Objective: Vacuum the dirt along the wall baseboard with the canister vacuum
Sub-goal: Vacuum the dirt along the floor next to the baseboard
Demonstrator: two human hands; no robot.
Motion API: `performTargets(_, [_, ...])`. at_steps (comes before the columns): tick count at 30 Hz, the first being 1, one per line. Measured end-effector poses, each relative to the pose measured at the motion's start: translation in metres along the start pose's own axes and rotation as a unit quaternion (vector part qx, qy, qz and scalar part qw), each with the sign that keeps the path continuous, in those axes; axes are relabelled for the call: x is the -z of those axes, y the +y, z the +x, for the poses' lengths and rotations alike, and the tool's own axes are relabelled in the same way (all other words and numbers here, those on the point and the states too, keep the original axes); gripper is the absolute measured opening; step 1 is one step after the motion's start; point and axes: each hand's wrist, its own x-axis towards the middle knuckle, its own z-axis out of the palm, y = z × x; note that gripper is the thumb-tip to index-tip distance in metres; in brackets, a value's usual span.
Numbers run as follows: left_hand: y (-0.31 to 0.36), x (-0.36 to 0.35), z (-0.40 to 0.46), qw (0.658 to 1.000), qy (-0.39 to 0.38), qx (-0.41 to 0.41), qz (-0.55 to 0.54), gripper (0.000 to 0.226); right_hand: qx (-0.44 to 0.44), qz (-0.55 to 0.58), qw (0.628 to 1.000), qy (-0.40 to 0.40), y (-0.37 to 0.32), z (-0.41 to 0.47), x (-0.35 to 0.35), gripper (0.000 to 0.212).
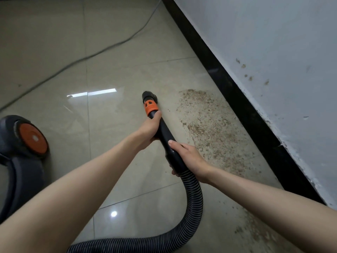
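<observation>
Most of the dirt [209, 128] is lying unswept in a broad brown band on the tiled floor [54, 42], running beside the black baseboard [237, 99] from the middle of the view toward the lower right, where a second scatter is showing near the frame's bottom edge; judging by how thick the patch looks, little or none of the vacuuming is done and nearly the whole strip is waiting. Both hands are holding the black handle tube [166, 136] of the hose: the left hand [149, 130] is gripping the forward part just behind the orange collar [151, 106], fingers curled beneath and thumb lying along the top, while the right hand [189, 157] is wrapping the rear part where the ribbed hose [195, 198] joins, thumb pressing on top and fingers curling under, mostly hidden. The tube's long axis is running from lower right to upper left, away from the person, with its open nozzle end [148, 96] pointing forward and down at bare tile, just to the left of the dirt and not over it. The nozzle is needing, I judge, to swing right toward the baseboard. The canister [21, 143] is sitting at the left edge, its power cord [91, 55] trailing across the floor behind.
</observation>
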Motion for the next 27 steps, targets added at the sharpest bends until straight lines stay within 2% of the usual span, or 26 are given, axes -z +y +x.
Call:
performTargets(7, [-0.026,-0.03,-0.019,0.997,-0.062,0.012,0.034,0.026,-0.007,0.013,1.0,0.018,0.026,-0.034,0.02,0.032])
performTargets(9, [-0.03,-0.036,-0.024,0.997,-0.067,0.011,0.029,0.025,0.001,-0.014,1.0,0.02,0.025,-0.035,0.025,0.029])
performTargets(16, [-0.047,-0.041,-0.036,0.995,-0.093,0.025,0.011,0.021,-0.01,-0.058,0.998,-0.022,0.028,-0.042,0.029,0.027])
performTargets(21, [-0.056,-0.046,-0.046,0.993,-0.11,0.039,0.017,0.019,0.035,-0.136,0.989,0.038,0.045,-0.054,0.03,0.031])
performTargets(27, [-0.056,-0.053,-0.052,0.99,-0.132,0.017,0.049,0.029,0.02,-0.078,0.996,0.042,0.055,-0.066,0.034,0.034])
